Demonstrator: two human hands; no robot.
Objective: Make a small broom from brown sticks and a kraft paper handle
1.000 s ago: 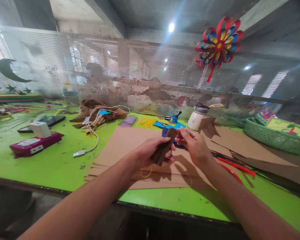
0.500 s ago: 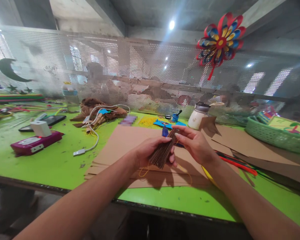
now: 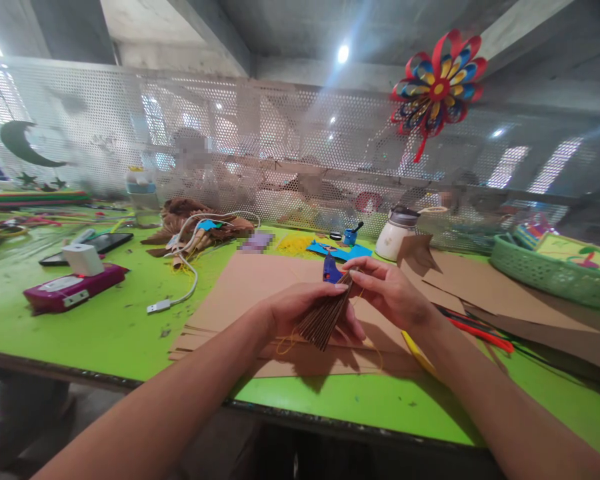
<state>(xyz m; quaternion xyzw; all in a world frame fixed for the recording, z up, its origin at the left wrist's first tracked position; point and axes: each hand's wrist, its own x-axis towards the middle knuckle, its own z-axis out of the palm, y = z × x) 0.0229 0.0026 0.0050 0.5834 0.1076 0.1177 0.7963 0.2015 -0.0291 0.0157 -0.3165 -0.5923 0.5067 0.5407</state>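
My left hand (image 3: pixel 305 303) is closed around a pleated brown paper fan (image 3: pixel 324 317), thumb pressed on top of its folds. The lower end of the folds spreads slightly towards me. At the narrow upper end, my right hand (image 3: pixel 387 283) pinches the paper between thumb and fingers. Thin yellow thread (image 3: pixel 286 345) hangs in loops below and beside the fan. Just behind my hands lies a blue tool (image 3: pixel 331 268), partly hidden, whose kind I cannot make out. Underneath is a stack of brown paper sheets (image 3: pixel 250 287) on the green table.
Left stand a purple pack (image 3: pixel 75 287) with a white charger (image 3: pixel 83 259) and a white cable (image 3: pixel 193 283). Behind are crumpled brown paper (image 3: pixel 185 217), a small blue jar (image 3: pixel 350 237) and a white bottle (image 3: pixel 397 233). A green basket (image 3: pixel 545 273) and red-handled tool (image 3: pixel 485 335) are right.
The fan's lower end has spread a little wider and dipped towards me. My left fingers beneath it have shifted right, and more of the blue tool shows.
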